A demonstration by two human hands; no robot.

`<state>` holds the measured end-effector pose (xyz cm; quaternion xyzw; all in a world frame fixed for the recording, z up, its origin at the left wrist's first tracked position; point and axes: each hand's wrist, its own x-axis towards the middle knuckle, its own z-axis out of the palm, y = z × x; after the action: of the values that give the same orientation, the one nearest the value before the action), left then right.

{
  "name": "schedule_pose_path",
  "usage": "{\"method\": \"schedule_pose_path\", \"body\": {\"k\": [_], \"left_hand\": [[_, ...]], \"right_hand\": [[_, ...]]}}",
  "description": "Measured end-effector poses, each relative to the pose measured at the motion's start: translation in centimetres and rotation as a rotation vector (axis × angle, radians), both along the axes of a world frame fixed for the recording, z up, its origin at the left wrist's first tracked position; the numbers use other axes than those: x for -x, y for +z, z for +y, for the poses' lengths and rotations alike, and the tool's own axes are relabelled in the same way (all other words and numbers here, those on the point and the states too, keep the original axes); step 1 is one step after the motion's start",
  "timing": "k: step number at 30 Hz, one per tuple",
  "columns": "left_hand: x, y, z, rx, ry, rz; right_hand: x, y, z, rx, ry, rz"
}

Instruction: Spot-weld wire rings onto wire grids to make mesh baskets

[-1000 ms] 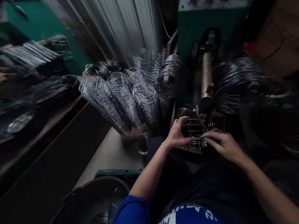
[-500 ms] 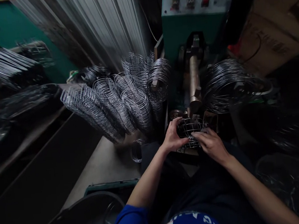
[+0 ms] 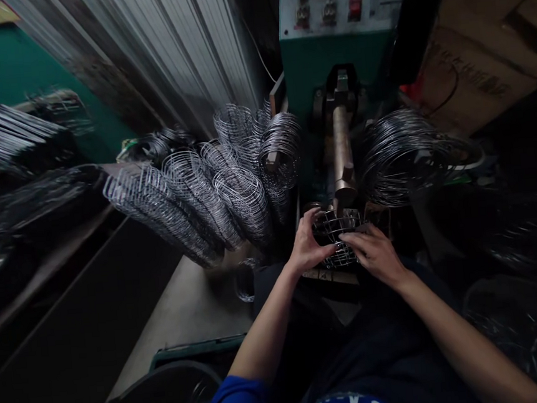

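A small round wire basket sits between my hands, right below the copper-coloured arm of a green machine. My left hand curves around the basket's left side, its thumb along the near wires and its fingers at the far left rim. From the right, my right hand grips the basket's rim, fingertips on the near wires. The arm's lower tip reaches down to the basket's far edge. Dim light hides the exact contact there.
Stacks of wire rings stand left of the machine. A bundle of wire rings hangs at its right. The control panel is on top, with cardboard boxes at the far right. A dark tub stands at the lower left.
The whole view has shifted slightly, so the machine and stacks appear a little lower and further left. Both hands keep their hold, and the basket seems to have turned or tilted slightly.
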<state>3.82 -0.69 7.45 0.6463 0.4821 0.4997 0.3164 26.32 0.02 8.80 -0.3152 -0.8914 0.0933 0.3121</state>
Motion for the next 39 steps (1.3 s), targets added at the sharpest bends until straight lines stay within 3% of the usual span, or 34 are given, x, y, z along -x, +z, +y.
{"method": "schedule_pose_path", "body": {"k": [6, 12, 17, 23, 27, 31, 34, 39], "left_hand": [[0.0, -0.1, 0.6, -0.018, -0.016, -0.007], [0.6, 0.6, 2.5, -0.035, 0.002, 0.044], [0.8, 0.2, 3.7, -0.036, 0.020, 0.032], [1.3, 0.2, 5.4, 0.005, -0.002, -0.042], [1.7, 0.7, 6.4, -0.009, -0.048, -0.001], [2.6, 0.9, 6.4, -0.048, -0.085, 0.099], [4.1, 1.1, 7.0, 0.028, -0.082, 0.103], [6.0, 0.4, 9.1, 0.243, -0.057, 0.032]], "right_hand": [[0.7, 0.3, -0.1, -0.012, -0.025, 0.102], [2.2, 0.3, 0.9, 0.047, -0.276, 0.208], [2.8, 0.1, 1.9, 0.102, -0.368, 0.389], [2.2, -0.4, 3.0, 0.249, -0.397, 0.498], [0.8, -0.3, 4.0, 0.263, -0.457, 0.566], [-0.9, 0.2, 6.1, 0.193, -0.395, 0.467], [-1.3, 0.9, 9.2, 0.144, -0.301, 0.321], [-0.4, 1.9, 14.7, 0.337, -0.143, 0.079]]}}
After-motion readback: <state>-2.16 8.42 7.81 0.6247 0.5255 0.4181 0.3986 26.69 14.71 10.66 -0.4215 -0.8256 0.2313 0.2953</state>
